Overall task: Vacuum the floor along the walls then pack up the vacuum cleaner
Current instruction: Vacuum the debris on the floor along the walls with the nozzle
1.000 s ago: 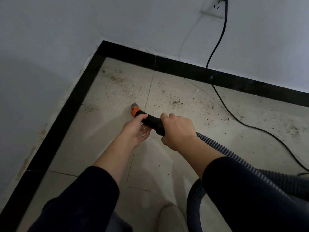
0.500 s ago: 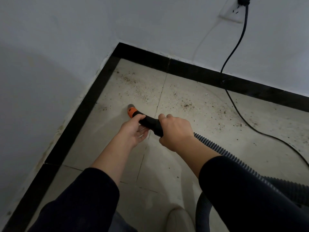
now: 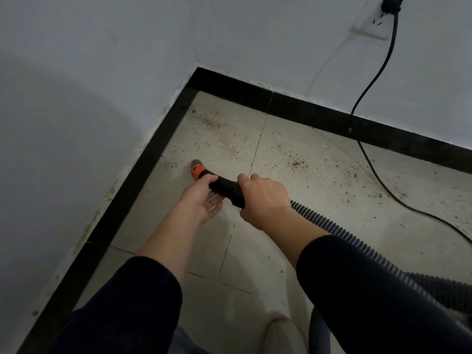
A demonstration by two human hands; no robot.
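Note:
A black vacuum nozzle with an orange tip points down at the pale tiled floor, close to the black skirting of the left wall. My left hand grips the nozzle from below, just behind the orange tip. My right hand grips its rear end, where the ribbed grey hose joins. The hose runs back to the lower right and loops behind my right sleeve. Brown crumbs are scattered on the tiles toward the corner.
Two white walls meet at a corner with black skirting. A black power cord hangs from a wall socket at the top right and trails over the floor to the right edge. A light shoe shows at the bottom.
The view has shifted, so the corner and socket sit further right and lower. The nozzle tip has edged closer to the left wall's skirting; both hands keep their grip.

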